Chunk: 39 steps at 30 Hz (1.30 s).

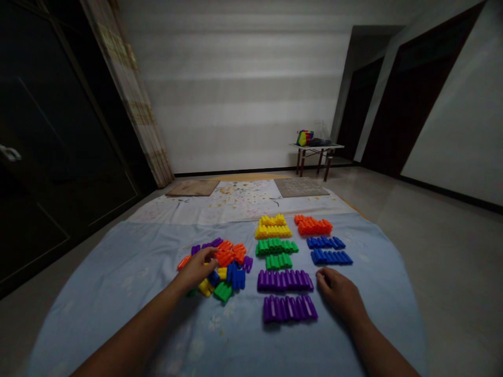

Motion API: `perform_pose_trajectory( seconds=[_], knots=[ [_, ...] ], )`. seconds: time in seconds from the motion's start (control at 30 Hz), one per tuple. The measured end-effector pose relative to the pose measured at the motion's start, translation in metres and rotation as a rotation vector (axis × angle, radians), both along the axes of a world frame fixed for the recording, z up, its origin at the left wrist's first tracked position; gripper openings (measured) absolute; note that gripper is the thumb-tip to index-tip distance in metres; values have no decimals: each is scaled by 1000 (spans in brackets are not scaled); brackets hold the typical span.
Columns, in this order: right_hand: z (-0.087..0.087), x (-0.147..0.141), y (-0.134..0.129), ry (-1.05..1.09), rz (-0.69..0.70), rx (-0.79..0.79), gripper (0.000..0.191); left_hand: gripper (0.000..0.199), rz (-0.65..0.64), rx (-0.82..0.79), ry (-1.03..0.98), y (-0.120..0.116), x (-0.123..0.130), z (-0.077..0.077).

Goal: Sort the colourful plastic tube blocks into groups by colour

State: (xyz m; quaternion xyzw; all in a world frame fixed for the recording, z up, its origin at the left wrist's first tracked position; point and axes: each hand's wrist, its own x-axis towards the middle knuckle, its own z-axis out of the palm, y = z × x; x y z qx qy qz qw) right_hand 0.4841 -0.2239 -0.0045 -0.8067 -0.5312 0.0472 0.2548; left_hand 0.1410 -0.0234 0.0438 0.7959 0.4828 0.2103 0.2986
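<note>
A mixed pile of plastic building blocks lies at centre left, with orange blocks [225, 257], blue blocks [236, 276] and a green block [223, 292]. My left hand [199, 269] reaches over it, fingers stretched and apart, their tips at the orange blocks; whether they touch is unclear. Sorted by colour on the right are yellow blocks [274, 231], green rows [277, 246], orange-red blocks [314, 226], blue rows [332, 257] and two purple rows [285, 281]. Beside the upper purple row's right end rests my right hand [341, 291], fingers curled in, with nothing visible in them.
A light blue cloth [129, 293] covers the rounded table, with a white floral cloth [243, 201] beyond. On the far side lie a brown mat [192, 188] and a grey mat [302, 187]. Against the wall, a small table [314, 147] carries a colourful bag [305, 138].
</note>
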Motion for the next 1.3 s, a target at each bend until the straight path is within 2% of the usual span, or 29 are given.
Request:
perform_pose_trajectory(
  seconds=[0.2, 0.4, 0.6, 0.73, 0.87, 1.03, 1.3],
  knots=[
    [0, 0, 0, -3, -8, -7, 28, 49, -17, 60, 94, -1, 7, 3],
    [0, -1, -1, -29, -1, 11, 28, 48, 35, 62, 177, 1, 20, 3],
    [4, -3, -1, -16, 0, 20, 27, 47, 62, 100, 96, 5, 24, 12],
    [4, -3, 0, 0, -8, 16, 27, 47, 24, 131, 15, 1, 30, 23],
    [3, -3, 1, 2, -9, 34, 26, 43, -40, 155, -44, -9, 47, 34],
    [4, -3, 1, -6, -18, 62, 24, 40, -58, 246, 30, -17, 76, 44],
    [2, -1, 3, -4, -19, 60, 22, 41, -53, 147, -24, -25, 103, 33]
  ],
)
